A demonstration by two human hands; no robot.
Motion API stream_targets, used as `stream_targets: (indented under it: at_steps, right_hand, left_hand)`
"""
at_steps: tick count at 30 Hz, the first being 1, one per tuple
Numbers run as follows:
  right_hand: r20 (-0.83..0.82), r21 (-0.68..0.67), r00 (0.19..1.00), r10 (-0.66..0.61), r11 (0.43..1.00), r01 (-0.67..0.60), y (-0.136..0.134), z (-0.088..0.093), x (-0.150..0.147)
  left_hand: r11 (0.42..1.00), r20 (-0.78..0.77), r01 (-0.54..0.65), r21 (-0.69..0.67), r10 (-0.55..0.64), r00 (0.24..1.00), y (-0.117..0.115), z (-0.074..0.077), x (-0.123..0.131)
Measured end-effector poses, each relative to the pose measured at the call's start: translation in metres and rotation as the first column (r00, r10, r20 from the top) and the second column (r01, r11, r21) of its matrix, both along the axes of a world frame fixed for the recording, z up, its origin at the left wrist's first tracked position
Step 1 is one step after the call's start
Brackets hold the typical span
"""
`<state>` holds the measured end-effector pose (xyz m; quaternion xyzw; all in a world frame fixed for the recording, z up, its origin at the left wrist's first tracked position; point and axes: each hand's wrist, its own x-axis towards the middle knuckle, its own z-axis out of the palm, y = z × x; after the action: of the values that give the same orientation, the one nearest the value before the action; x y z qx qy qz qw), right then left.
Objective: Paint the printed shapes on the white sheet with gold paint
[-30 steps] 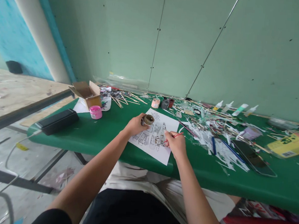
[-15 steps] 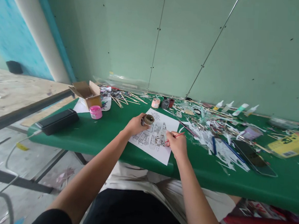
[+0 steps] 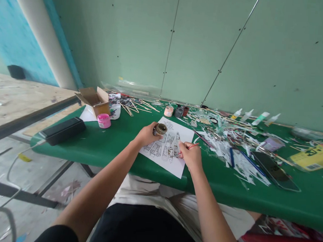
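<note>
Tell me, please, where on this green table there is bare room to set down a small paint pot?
Bare cloth lies between the pink pot, the black case and the sheet. Right of the sheet, paper scraps crowd the table.

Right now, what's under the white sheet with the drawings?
The white sheet lies flat on the green table. The left hand with its paint pot and the right hand cover parts of it.
</note>
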<state>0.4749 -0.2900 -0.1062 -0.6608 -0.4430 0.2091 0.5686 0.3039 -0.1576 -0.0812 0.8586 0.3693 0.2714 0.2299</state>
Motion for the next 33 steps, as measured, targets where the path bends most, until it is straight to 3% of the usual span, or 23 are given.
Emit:
stream_targets:
  at_steps: [5, 10, 33]
  right_hand:
    - [-0.067, 0.014, 0.998, 0.007, 1.0, -0.006, -0.0005, 0.0005, -0.0005]
    - [0.003, 0.002, 1.0, 0.005, 1.0, -0.005, -0.0013, 0.0029, -0.0014]
    - [-0.055, 0.009, 0.998, 0.003, 1.0, -0.003, -0.0016, 0.0032, -0.0014]
  left_hand:
    - [1.0, -0.003, -0.005, 0.004, 0.005, 1.0, -0.0008, 0.0, -0.0001]
    - [1.0, -0.004, -0.016, 0.002, 0.016, 1.0, -0.0014, 0.0012, 0.0006]
    - [1.0, -0.008, -0.011, -0.004, 0.011, 1.0, -0.0003, 0.0005, 0.0004]
